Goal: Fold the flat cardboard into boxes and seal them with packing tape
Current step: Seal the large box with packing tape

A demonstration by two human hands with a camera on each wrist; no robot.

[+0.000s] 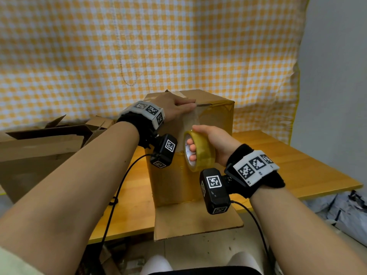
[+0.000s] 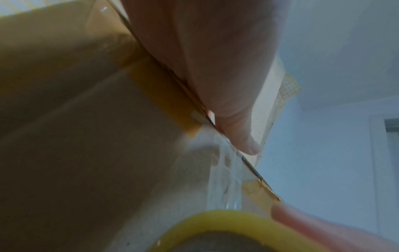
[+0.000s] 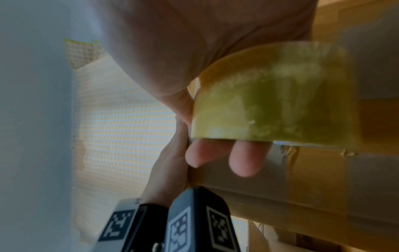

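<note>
A tall brown cardboard box (image 1: 215,116) stands upright on the wooden table (image 1: 297,167), with one flap (image 1: 196,223) lying flat toward me over the table's edge. My left hand (image 1: 176,107) lies flat on the box's top near edge, fingers straight, pressing down the end of a clear tape strip (image 1: 191,120). My right hand (image 1: 206,143) grips a yellowish roll of packing tape (image 1: 200,151), fingers through its core, held against the box's front face below the left hand. The strip runs from the top edge down to the roll (image 2: 233,226). In the right wrist view the roll (image 3: 274,109) fills the centre.
Opened, flattened cardboard boxes (image 1: 45,143) are piled at the left of the table. A yellow checked cloth (image 1: 139,46) hangs behind. Grey bags (image 1: 345,209) lie on the floor at the right. My knees (image 1: 156,264) show under the table's near edge.
</note>
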